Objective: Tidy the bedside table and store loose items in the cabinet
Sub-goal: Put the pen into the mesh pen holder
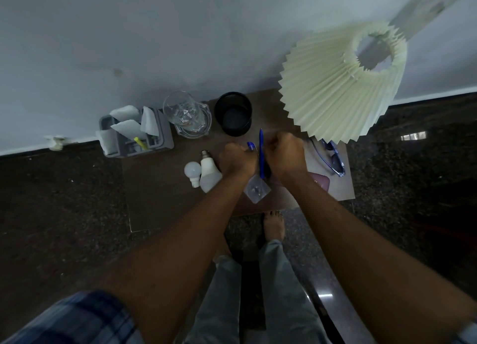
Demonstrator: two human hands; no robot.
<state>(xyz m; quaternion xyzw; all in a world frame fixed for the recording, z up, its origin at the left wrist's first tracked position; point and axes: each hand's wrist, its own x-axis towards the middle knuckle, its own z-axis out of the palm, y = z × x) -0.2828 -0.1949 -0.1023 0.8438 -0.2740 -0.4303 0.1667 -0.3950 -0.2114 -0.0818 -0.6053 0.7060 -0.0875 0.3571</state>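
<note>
On brown bedside table by grey wall | left hand, right hand: fingers curled around blue pens

You have two light bulbs near the counter's left edge, two blue pens between your two hands, one glass jug, one black cup, one grey organiser, one pleated lamp shade, one pair of blue-framed glasses.
</note>
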